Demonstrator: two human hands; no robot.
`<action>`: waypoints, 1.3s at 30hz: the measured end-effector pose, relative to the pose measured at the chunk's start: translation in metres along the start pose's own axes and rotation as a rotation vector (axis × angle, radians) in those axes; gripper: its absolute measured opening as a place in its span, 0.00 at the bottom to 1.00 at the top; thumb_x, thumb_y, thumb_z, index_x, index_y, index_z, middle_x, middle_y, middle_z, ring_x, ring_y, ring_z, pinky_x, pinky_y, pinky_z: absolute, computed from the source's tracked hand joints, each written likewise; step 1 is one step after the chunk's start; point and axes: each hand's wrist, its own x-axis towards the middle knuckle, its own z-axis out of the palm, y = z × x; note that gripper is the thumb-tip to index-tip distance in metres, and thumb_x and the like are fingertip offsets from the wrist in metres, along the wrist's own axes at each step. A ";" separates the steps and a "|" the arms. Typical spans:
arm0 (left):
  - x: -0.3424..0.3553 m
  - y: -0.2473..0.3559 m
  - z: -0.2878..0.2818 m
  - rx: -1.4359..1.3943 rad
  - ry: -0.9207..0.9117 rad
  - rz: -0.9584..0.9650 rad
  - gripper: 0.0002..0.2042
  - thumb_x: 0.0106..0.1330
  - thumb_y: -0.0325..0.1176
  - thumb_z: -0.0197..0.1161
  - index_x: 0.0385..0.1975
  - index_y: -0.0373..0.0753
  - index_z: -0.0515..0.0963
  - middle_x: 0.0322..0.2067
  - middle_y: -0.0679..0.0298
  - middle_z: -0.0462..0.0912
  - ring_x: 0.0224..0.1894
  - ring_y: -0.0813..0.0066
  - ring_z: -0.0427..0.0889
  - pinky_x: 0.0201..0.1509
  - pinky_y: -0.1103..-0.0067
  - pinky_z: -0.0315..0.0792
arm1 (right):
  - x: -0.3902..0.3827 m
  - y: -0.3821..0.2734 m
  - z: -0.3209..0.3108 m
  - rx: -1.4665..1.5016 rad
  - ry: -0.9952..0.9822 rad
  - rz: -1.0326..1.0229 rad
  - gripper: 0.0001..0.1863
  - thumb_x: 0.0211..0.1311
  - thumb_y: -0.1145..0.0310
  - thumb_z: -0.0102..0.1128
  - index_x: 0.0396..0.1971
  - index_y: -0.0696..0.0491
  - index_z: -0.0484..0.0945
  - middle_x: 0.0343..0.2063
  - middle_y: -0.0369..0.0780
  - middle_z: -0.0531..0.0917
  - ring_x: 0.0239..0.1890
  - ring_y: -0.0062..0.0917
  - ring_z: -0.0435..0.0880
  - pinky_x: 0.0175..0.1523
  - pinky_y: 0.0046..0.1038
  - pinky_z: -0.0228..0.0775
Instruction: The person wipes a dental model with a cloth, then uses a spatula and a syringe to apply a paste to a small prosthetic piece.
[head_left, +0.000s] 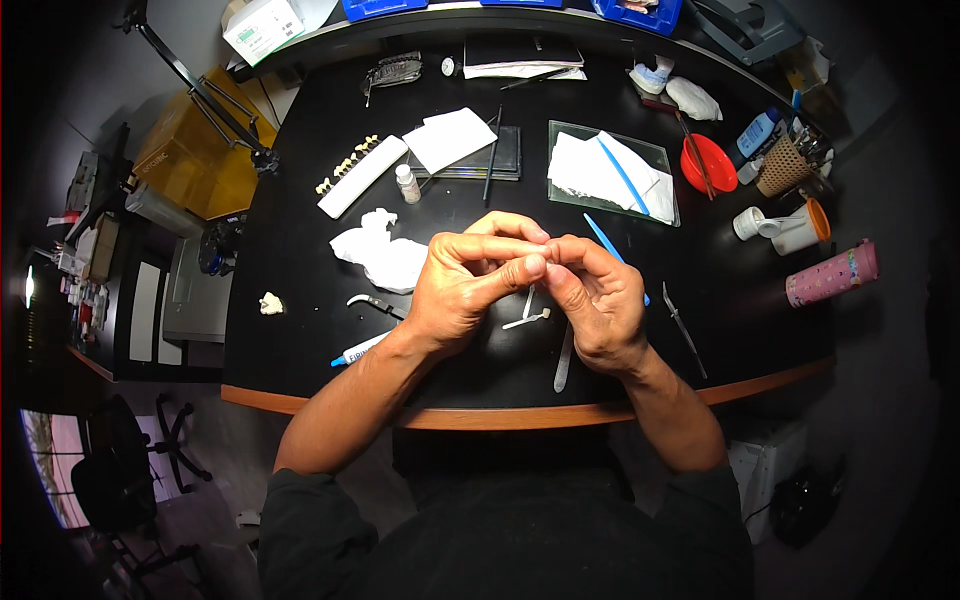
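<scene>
Above the near middle of the black table, my left hand (pixel 455 285) and my right hand (pixel 606 312) meet at the fingertips. Both are closed in a pinch, and whatever lies between the tips is too small or hidden to make out. Just below them on the table are small white sticks (pixel 522 323), one with a cream tip, and a flat spatula (pixel 564 365). A blue-handled tool (pixel 603 238) lies partly behind my right hand. Beside my left wrist rest a curved dark-tipped tool (pixel 376 304) and a white tube with a blue cap (pixel 362 349).
Crumpled tissue (pixel 380 255), a small glass bottle (pixel 407 184) and a white block with tooth-shaped samples (pixel 360 178) lie left. A glass plate (pixel 664 170) with paper sits far right, near a red bowl (pixel 708 165) and pink tumbler (pixel 830 275). A thin metal instrument (pixel 684 328) lies right.
</scene>
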 end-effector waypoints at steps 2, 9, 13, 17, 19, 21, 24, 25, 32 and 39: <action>0.001 -0.001 0.001 0.057 -0.020 0.056 0.06 0.65 0.27 0.74 0.39 0.36 0.89 0.47 0.61 0.81 0.47 0.76 0.81 0.53 0.79 0.76 | 0.000 0.000 0.000 -0.016 -0.022 -0.013 0.10 0.77 0.71 0.56 0.48 0.61 0.80 0.38 0.37 0.83 0.40 0.15 0.80 0.49 0.19 0.73; 0.003 -0.005 -0.005 0.204 -0.038 0.109 0.07 0.64 0.28 0.74 0.40 0.39 0.90 0.46 0.61 0.81 0.48 0.76 0.80 0.54 0.79 0.76 | -0.003 0.000 -0.003 -0.165 -0.058 0.080 0.15 0.82 0.64 0.47 0.40 0.60 0.77 0.26 0.33 0.74 0.30 0.12 0.70 0.36 0.20 0.64; 0.002 -0.006 -0.002 0.191 -0.032 0.117 0.07 0.67 0.28 0.71 0.41 0.35 0.89 0.46 0.59 0.80 0.44 0.75 0.82 0.48 0.80 0.79 | -0.001 0.003 -0.002 0.145 -0.100 0.223 0.20 0.83 0.58 0.41 0.33 0.57 0.73 0.23 0.32 0.70 0.26 0.15 0.66 0.33 0.21 0.62; 0.004 -0.002 0.003 0.169 -0.052 0.097 0.09 0.73 0.28 0.65 0.45 0.30 0.86 0.48 0.57 0.79 0.39 0.74 0.84 0.42 0.80 0.82 | 0.001 0.002 -0.002 0.306 -0.084 0.291 0.21 0.84 0.56 0.40 0.32 0.55 0.71 0.22 0.31 0.67 0.25 0.16 0.65 0.33 0.22 0.62; 0.003 0.003 0.006 0.114 -0.068 0.070 0.09 0.73 0.27 0.64 0.46 0.30 0.86 0.49 0.57 0.78 0.41 0.74 0.84 0.43 0.80 0.82 | 0.002 0.004 -0.005 0.376 -0.102 0.274 0.22 0.84 0.55 0.39 0.31 0.55 0.71 0.22 0.31 0.66 0.25 0.16 0.64 0.34 0.22 0.63; 0.003 0.003 0.004 0.058 -0.086 0.042 0.09 0.74 0.27 0.62 0.47 0.29 0.85 0.50 0.56 0.78 0.42 0.74 0.84 0.44 0.80 0.81 | 0.002 0.004 -0.004 0.360 -0.089 0.275 0.22 0.84 0.55 0.40 0.31 0.54 0.70 0.22 0.31 0.65 0.25 0.15 0.63 0.34 0.22 0.62; 0.003 0.002 0.000 0.105 -0.109 0.095 0.09 0.72 0.25 0.63 0.48 0.29 0.85 0.51 0.55 0.78 0.45 0.72 0.83 0.45 0.79 0.81 | 0.003 0.001 -0.004 0.367 -0.115 0.282 0.22 0.84 0.55 0.40 0.31 0.54 0.70 0.22 0.30 0.66 0.25 0.15 0.64 0.34 0.22 0.62; 0.002 0.003 0.002 0.136 -0.110 0.101 0.09 0.71 0.24 0.65 0.47 0.30 0.85 0.51 0.56 0.78 0.46 0.72 0.83 0.48 0.78 0.81 | 0.003 -0.001 -0.003 0.351 -0.104 0.283 0.22 0.84 0.54 0.40 0.31 0.54 0.71 0.22 0.30 0.66 0.25 0.15 0.64 0.34 0.22 0.62; 0.003 -0.004 -0.001 0.295 -0.073 0.161 0.09 0.68 0.21 0.66 0.47 0.32 0.86 0.46 0.58 0.81 0.44 0.74 0.83 0.49 0.77 0.78 | -0.001 0.001 -0.008 0.254 -0.077 0.313 0.22 0.83 0.55 0.40 0.33 0.56 0.75 0.25 0.31 0.71 0.27 0.15 0.67 0.35 0.21 0.62; 0.005 0.010 0.008 0.273 0.080 0.178 0.05 0.66 0.26 0.69 0.38 0.32 0.85 0.40 0.59 0.87 0.41 0.78 0.85 0.48 0.79 0.76 | 0.005 -0.001 -0.008 -0.150 0.082 0.142 0.23 0.83 0.56 0.36 0.40 0.58 0.78 0.33 0.36 0.78 0.36 0.16 0.73 0.45 0.22 0.65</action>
